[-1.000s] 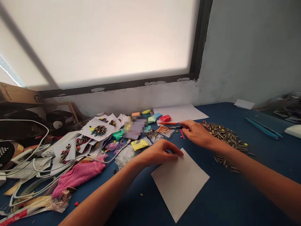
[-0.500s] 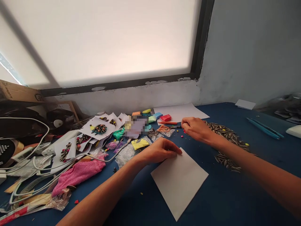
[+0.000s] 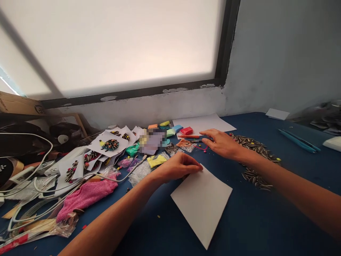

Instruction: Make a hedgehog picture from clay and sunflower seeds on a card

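My left hand (image 3: 182,166) has its thumb and fingers closed at the upper corner of a square white sheet of paper (image 3: 204,206), which lies on the blue table with one corner pointing toward me. My right hand (image 3: 220,142) is open, thumb and fingers apart, just above the table and holding nothing. Close to its fingertips are a dark pen (image 3: 199,141), an orange stick-like tool (image 3: 189,136) and small pink bits (image 3: 205,151). Beside the right wrist spreads a pile of striped sunflower seeds (image 3: 252,142), partly hidden by the forearm.
Left of my hands are clay packs, a yellow one (image 3: 156,161) among them, seed-decorated cards (image 3: 109,144), a pink cloth (image 3: 87,195) and a white cable (image 3: 128,177). Teal tweezers (image 3: 299,140) lie at the right. A larger white sheet (image 3: 210,122) lies by the wall.
My right hand has gone from closed beside the pen to open, fingers spread. The sheet has turned slightly, with my left hand still at its corner.
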Demonstrator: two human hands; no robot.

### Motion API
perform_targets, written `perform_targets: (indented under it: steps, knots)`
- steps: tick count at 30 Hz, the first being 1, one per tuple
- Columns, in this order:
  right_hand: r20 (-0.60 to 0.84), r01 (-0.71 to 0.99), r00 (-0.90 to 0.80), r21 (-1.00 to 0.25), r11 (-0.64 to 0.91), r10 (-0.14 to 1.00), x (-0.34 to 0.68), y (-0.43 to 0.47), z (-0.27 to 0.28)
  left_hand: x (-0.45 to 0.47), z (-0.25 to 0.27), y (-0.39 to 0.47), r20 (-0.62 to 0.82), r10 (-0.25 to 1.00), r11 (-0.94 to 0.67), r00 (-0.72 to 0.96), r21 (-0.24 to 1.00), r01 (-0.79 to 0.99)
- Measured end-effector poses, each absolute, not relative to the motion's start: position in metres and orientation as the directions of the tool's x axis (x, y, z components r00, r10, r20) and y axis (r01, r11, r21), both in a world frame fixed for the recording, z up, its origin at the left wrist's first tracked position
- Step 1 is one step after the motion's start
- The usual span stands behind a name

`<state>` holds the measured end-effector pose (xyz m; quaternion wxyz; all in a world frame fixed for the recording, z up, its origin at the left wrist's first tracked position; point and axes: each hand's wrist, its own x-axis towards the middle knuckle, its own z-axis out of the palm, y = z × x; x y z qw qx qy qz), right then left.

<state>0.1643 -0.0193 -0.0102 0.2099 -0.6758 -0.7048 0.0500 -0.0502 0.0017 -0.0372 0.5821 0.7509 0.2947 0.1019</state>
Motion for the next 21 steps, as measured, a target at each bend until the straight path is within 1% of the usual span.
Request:
perform_targets:
  steps: [3,6,8,10,13,15,17,18,21]
  knots:
    - [0.239,0.923,0.030,-0.379,0.065,0.971,0.166,-0.029,-0.008,-0.050,-0.039,0.004,-0.186,0.586,-0.164,0.788,0.926,0.340]
    - [0.169,0.915,0.051,-0.403,0.022,0.984,0.170,-0.042,-0.003,-0.051,-0.039,0.005,-0.193,0.591,-0.176,0.783,0.916,0.359]
    - [0.070,0.907,0.022,-0.421,0.010,0.997,0.174,-0.052,0.001,-0.052,-0.036,0.004,-0.190,0.596,-0.197,0.780,0.908,0.371]
    - [-0.079,0.893,-0.041,-0.450,0.002,0.996,0.181,-0.065,0.004,-0.053,-0.033,0.003,-0.191,0.596,-0.218,0.780,0.896,0.386]
    - [-0.313,0.870,-0.122,-0.490,-0.050,0.942,0.191,-0.085,0.007,-0.053,-0.029,0.003,-0.213,0.593,-0.230,0.777,0.879,0.417]
    - [-0.409,0.864,-0.136,-0.494,-0.093,0.902,0.196,-0.095,0.005,-0.054,-0.027,0.004,-0.227,0.599,-0.226,0.768,0.872,0.434]
    - [-0.422,0.855,-0.133,-0.506,-0.111,0.897,0.197,-0.099,0.002,-0.055,-0.025,0.006,-0.238,0.611,-0.215,0.755,0.868,0.448]
    - [-0.390,0.848,-0.121,-0.519,-0.109,0.913,0.196,-0.099,-0.001,-0.055,-0.024,0.006,-0.241,0.619,-0.208,0.747,0.867,0.452]
    - [-0.199,0.816,-0.033,-0.571,-0.089,0.979,0.188,-0.094,-0.007,-0.056,-0.022,0.006,-0.217,0.670,-0.178,0.710,0.882,0.437]
